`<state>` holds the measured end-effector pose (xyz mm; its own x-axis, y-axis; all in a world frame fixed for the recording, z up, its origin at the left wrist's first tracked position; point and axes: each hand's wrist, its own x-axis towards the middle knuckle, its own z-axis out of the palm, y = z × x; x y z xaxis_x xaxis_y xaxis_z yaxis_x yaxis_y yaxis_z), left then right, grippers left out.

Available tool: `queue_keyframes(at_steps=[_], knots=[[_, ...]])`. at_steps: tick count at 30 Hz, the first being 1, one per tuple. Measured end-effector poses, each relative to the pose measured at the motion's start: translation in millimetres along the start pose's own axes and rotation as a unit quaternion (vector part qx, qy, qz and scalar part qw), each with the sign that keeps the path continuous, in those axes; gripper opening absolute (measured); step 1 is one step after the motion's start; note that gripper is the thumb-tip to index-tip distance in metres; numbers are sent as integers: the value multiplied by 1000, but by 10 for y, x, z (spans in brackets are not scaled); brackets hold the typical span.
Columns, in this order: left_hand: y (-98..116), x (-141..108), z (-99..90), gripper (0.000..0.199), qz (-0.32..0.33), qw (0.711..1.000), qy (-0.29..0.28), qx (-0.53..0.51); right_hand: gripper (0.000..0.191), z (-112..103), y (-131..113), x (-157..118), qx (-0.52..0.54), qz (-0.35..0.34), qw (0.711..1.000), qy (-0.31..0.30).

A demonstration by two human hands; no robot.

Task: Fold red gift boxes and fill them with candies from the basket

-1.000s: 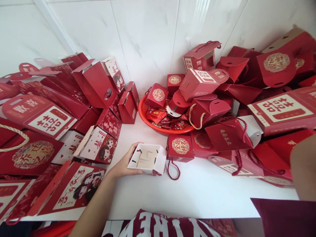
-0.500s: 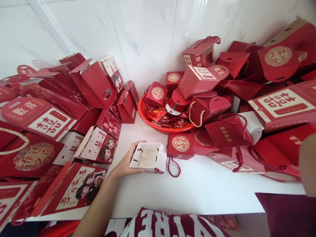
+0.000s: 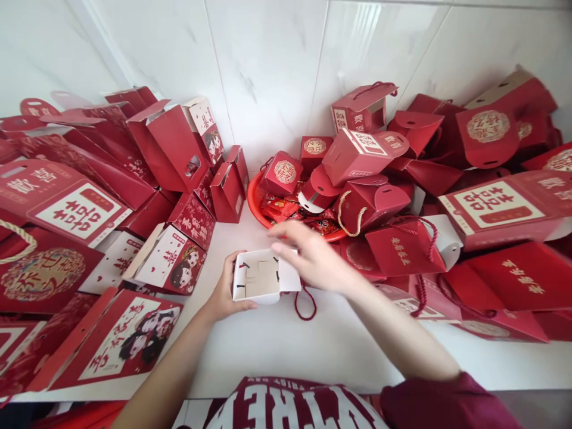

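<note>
My left hand (image 3: pixel 227 292) grips the left side of a small open box (image 3: pixel 261 275) with a white inside, its flap out to the right. Dark cord ends show inside the box, and nothing else lies in it. Just above the flap hangs my right hand (image 3: pixel 306 253), fingers apart and a little blurred, holding nothing I can see. Behind it stands a red basket (image 3: pixel 257 199) of red-wrapped candies (image 3: pixel 279 208), with small red boxes on top. A dark red cord loop (image 3: pixel 305 305) lies on the white table by the box.
Red gift boxes (image 3: pixel 167 146) crowd the table's left side. More red boxes (image 3: pixel 494 208) are heaped on the right. A white tiled wall (image 3: pixel 268 65) rises behind, and the white table's (image 3: pixel 286 357) front edge is near my body.
My right hand has come in from the right, over the box flap and in front of the basket. My left hand still holds the box, now slightly more to the left in view.
</note>
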<state>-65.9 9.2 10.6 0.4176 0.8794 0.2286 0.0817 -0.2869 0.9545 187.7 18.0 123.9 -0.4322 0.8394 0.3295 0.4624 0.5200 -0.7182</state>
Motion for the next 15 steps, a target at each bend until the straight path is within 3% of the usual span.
queue_keyframes(at_steps=[4, 7, 12, 15], knots=[[-45, 37, 0, 107, 75, 991, 50, 96, 64, 486, 96, -58, 6, 91, 996, -11], [-106, 71, 47, 107, 75, 992, 72, 65, 75, 696, 84, -88, -30, 111, 993, -32], [-155, 133, 76, 122, 18, 998, 39, -48, 76, 674, -26, -87, -44, 146, 986, -62], [-142, 151, 45, 119, -12, 998, 3, -68, 74, 600, -62, -80, -49, 161, 983, -71]])
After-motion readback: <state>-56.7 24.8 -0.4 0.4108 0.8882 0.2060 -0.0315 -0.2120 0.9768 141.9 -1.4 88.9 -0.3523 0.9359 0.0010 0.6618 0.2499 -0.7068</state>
